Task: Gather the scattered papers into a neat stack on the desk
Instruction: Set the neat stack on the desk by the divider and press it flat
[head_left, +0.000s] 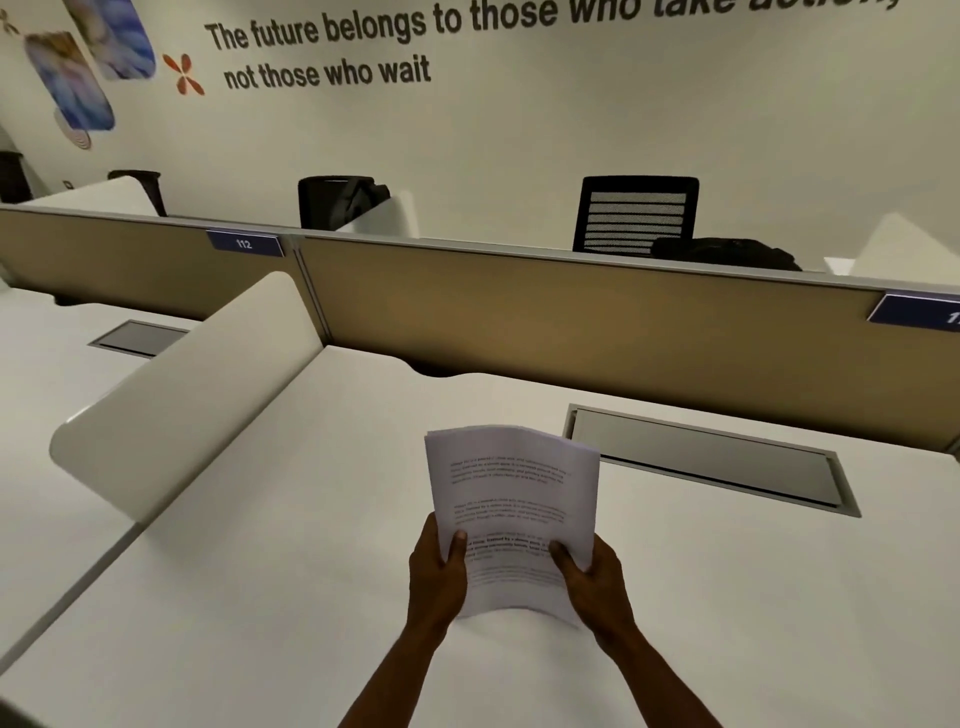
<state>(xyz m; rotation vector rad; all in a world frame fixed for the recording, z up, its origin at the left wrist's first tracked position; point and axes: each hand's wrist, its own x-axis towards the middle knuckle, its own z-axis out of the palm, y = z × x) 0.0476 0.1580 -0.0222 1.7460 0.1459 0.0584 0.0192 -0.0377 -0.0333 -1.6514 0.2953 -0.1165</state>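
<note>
A stack of white printed papers (511, 499) stands nearly upright over the white desk (291, 571), its bottom edge at or just above the surface. My left hand (436, 571) grips the stack's lower left edge, thumb on the front page. My right hand (589, 574) grips the lower right edge the same way. The sheets bow slightly and their top edges are close to even. No loose sheets show elsewhere on the desk.
A grey cable-tray lid (706, 460) is set into the desk behind and right of the papers. A white curved side divider (192, 395) rises at the left. A tan partition (571, 322) closes the back, with black chairs (636, 213) beyond it.
</note>
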